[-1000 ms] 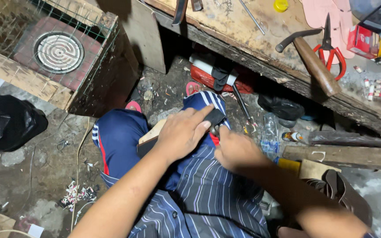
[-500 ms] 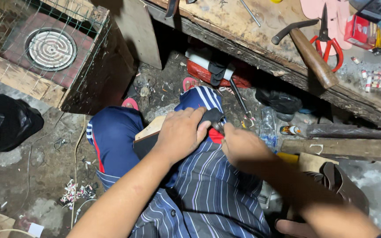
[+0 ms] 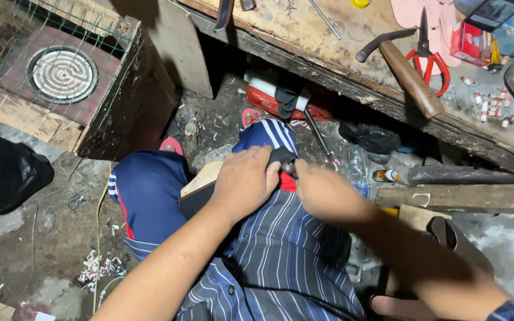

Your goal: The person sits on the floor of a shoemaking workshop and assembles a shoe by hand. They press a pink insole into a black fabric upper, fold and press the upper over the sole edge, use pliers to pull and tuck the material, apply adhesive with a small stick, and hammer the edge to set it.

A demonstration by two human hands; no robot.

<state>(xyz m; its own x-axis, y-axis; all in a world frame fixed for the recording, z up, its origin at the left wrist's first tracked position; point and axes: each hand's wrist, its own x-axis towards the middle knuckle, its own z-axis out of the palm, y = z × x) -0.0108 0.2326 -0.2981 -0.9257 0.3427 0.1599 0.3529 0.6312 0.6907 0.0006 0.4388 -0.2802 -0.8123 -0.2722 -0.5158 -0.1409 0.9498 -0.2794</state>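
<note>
While the only view is the head camera looking down at the lap, here's the read.

Head view: left hand point(image 3: 246, 181) lies palm-down, fingers curled over a flat dark piece point(image 3: 282, 157) on a tan wooden block point(image 3: 204, 178) across the knee, pressing it in place. Right hand point(image 3: 323, 191) is closed just beside it, motion-blurred; it probably grips a small tool, but I can't tell which, as the tip is hidden between the hands. A bit of red point(image 3: 288, 182) shows under the piece where the two hands meet.

Risk, my judgement: the hands are touching, and whatever the right hand drives works directly toward the left fingers. A slip off the piece would go into the fingers or the thigh under the striped shirt point(image 3: 287, 249). The block rests on a knee, not on the tabletop point(image 3: 328, 44), so it can rock and cause that slip.

The piece itself looks black, thin and matte, mostly covered; only its far corner sticks out past the left fingertips.

Hammer point(image 3: 401, 66) and red-handled scissors point(image 3: 426, 56) lie on the tabletop, well apart from the hands.
</note>
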